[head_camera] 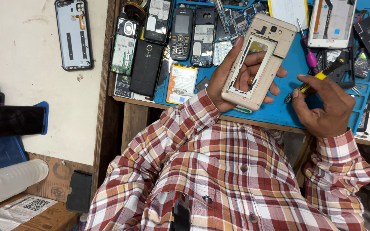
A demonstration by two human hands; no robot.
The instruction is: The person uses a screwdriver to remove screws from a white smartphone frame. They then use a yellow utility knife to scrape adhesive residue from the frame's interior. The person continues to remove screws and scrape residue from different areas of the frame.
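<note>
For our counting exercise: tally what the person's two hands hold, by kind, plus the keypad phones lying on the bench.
Gold phone frame, in left hand: 1
Yellow-handled screwdriver, in right hand: 1
Keypad phones: 1
Total: 3

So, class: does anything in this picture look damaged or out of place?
Yes. The gold phone frame in the left hand is gutted, fingers showing through. A grey back cover lies apart on the pale surface.

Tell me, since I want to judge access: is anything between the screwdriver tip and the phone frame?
Nothing visible. The left hand holds the gold phone frame up above the blue mat. The right hand holds the yellow screwdriver, its tip beside the frame's lower right edge with only open space between, apart from the left fingertips gripping that edge.
</note>
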